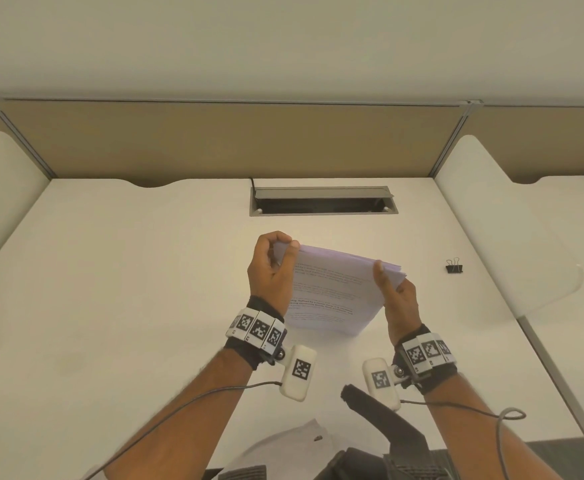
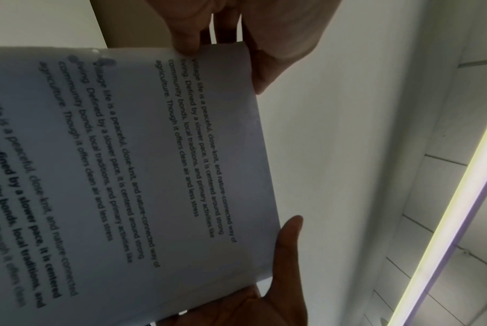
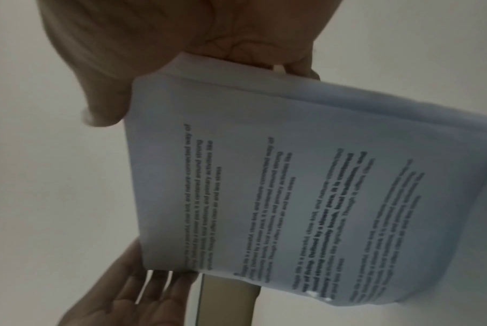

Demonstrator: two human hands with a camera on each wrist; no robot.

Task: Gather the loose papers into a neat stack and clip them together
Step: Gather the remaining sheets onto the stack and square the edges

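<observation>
Standing the printed papers (image 1: 332,289) on end on the desk (image 1: 145,289), the left hand (image 1: 271,268) and right hand (image 1: 396,294) each gripped a side to even the edges; the black binder clip (image 1: 454,266) lay nearby.

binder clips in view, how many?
1. A black binder clip lies on the desk, right of the paper stack and untouched. Any others behind the stack would be hidden.

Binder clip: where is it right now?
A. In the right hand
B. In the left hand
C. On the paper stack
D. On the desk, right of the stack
D: the binder clip sits on the desk, apart from the stack that both hands hold.
</observation>
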